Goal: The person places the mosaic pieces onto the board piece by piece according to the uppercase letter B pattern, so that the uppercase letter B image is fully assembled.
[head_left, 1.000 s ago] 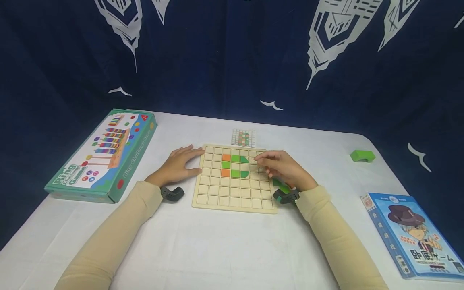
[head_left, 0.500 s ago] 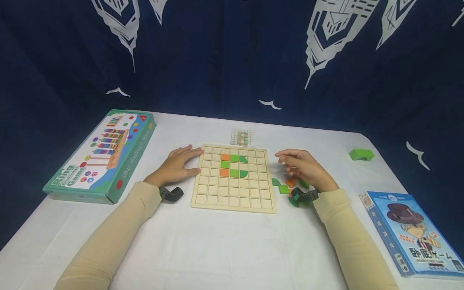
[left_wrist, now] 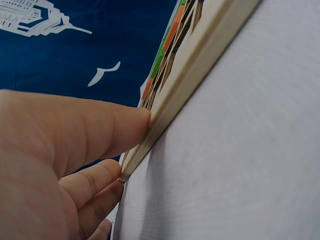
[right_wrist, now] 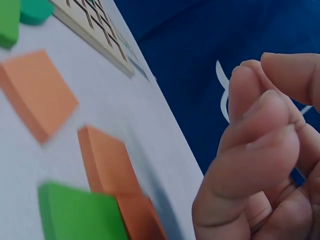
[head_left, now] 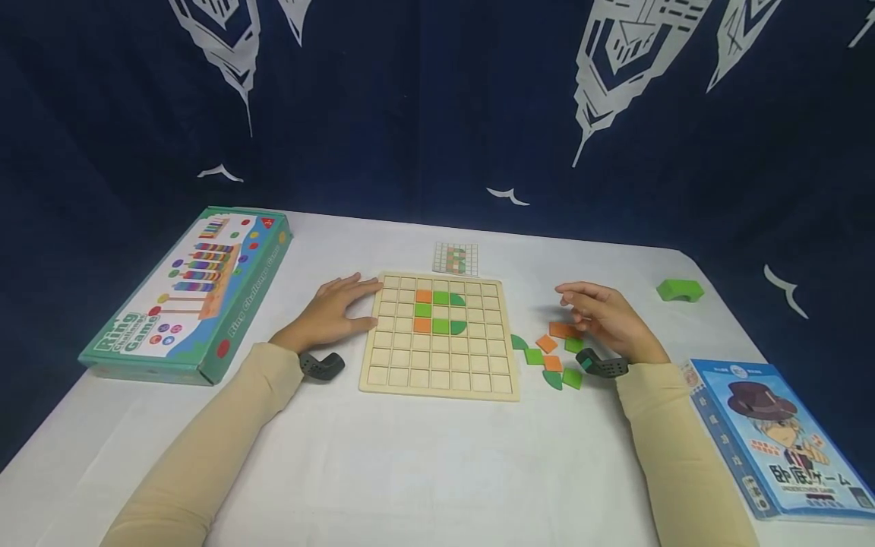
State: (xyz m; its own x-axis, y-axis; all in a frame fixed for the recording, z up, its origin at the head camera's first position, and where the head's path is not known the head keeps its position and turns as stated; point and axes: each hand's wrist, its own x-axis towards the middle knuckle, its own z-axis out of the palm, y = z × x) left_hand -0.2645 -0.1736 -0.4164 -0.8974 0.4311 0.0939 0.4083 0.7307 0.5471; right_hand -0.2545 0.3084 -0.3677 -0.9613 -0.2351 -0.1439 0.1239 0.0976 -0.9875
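Observation:
A wooden grid board [head_left: 403, 357] lies mid-table. Orange squares [head_left: 423, 326], bright green squares [head_left: 440, 327] and dark green quarter-circles [head_left: 458, 327] sit in some of its cells. My left hand [head_left: 328, 313] rests at the board's left edge, its thumb and fingertips touching the rim [left_wrist: 175, 82] in the left wrist view. To the right of the board, my right hand [head_left: 611, 317] hovers over loose pieces, fingers loosely bent and nothing between them. Below it lie an orange square [head_left: 547, 343], a green square [head_left: 534, 356] and a dark green quarter-circle [head_left: 553, 380], among others.
A small pattern card [head_left: 456, 259] lies behind the board. At the left is a green game box [head_left: 198, 281]; at the right, a blue game box [head_left: 779, 441]. Towards the back right stands a green arch block [head_left: 680, 290].
My right hand has moved right, from over the board's right side to above the loose pieces, and more of them now show. The left hand stays at the board's edge.

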